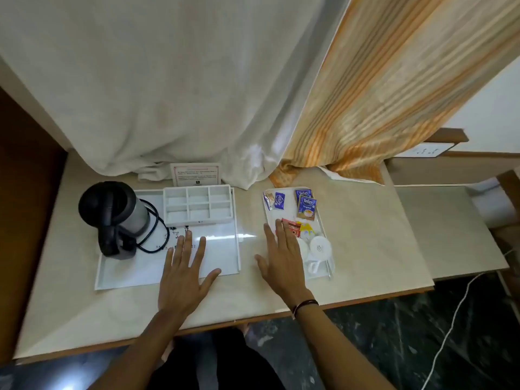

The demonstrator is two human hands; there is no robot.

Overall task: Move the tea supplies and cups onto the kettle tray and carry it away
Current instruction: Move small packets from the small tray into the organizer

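Observation:
A white kettle tray [225,266] lies on the table's left half, holding a black and steel kettle [118,218] with its cord and a white compartment box [198,208]. To its right a smaller white tray [268,218] carries blue tea sachets [306,206], small packets [274,200], red and yellow sachets [295,230] and upturned white cups [320,247]. My left hand [184,274] hovers open over the kettle tray's front part. My right hand [282,260] is spread open over the small tray's left edge, its fingertips at the red sachets.
A white curtain and an orange striped curtain [365,108] hang down onto the table's back edge. A printed card [196,173] stands behind the compartment box. A lower side shelf [450,229] adjoins on the right, with a white cable [450,319] running to the dark floor.

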